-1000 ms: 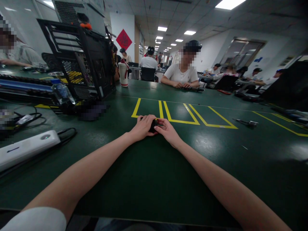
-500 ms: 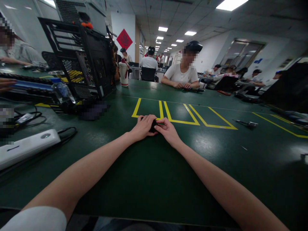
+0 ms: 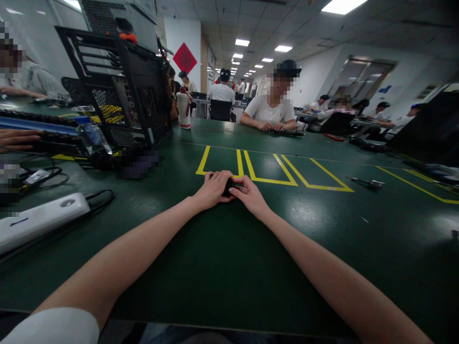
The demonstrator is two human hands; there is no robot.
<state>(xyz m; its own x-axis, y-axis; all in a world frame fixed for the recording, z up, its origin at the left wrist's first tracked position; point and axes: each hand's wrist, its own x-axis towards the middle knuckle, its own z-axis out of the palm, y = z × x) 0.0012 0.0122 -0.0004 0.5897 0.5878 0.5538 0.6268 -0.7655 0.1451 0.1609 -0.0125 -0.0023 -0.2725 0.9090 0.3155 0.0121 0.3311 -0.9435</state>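
My left hand [image 3: 216, 188] is wrapped over a small black object [image 3: 227, 188] on the green table [image 3: 233, 267]. Most of that object is covered by my fingers, so its kind does not show. My right hand [image 3: 250, 195] meets it from the right, thumb and fingers pinched at the object's right side. Whether the right fingertips hold a separate small piece cannot be made out. Both hands rest just in front of the yellow tape outlines [image 3: 274, 182].
At left stand a black computer case [image 3: 143, 105], a clear bottle with a blue cap [image 3: 91, 136] and a white power strip [image 3: 43, 220]. A white cup [image 3: 184, 111] is farther back. A dark tool [image 3: 369, 183] lies at right. Across the table sits a co-worker [image 3: 270, 110].
My hands and the black object stay almost in place. At the far left, another person's hand has moved a little further into view.
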